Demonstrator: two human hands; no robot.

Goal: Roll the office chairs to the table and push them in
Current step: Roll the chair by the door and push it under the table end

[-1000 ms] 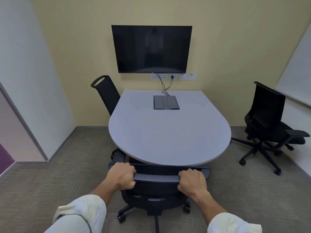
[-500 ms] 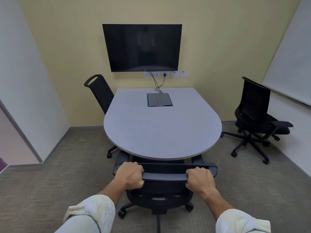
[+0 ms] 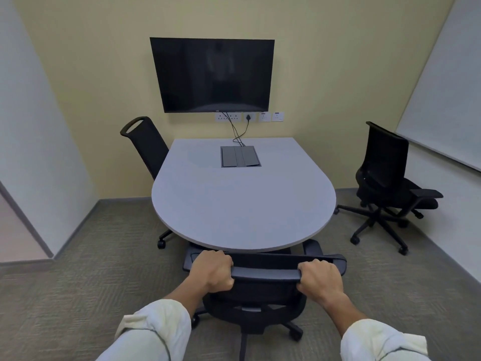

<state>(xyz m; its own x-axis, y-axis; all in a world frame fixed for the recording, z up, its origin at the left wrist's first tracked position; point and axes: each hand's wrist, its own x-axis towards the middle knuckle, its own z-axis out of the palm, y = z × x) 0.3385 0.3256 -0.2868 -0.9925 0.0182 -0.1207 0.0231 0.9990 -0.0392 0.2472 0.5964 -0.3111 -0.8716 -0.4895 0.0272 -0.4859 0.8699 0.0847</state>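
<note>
A black office chair (image 3: pixel 263 295) stands right in front of me, its seat tucked under the rounded near end of the grey table (image 3: pixel 242 201). My left hand (image 3: pixel 212 272) and my right hand (image 3: pixel 321 281) both grip the top bar of its backrest. A second black chair (image 3: pixel 147 147) is at the table's far left side, mostly hidden by the tabletop. A third black chair (image 3: pixel 385 183) stands apart on the right, away from the table and near the side wall.
A black screen (image 3: pixel 212 74) hangs on the yellow back wall above wall sockets, with cables running down to a grey cable box (image 3: pixel 240 160) set in the tabletop. A whiteboard (image 3: pixel 447 100) lines the right wall. Carpet floor lies on both sides.
The chair I hold has rolled a little further under the table's near edge, and the view has shifted slightly to the right. Both hands keep their grip.
</note>
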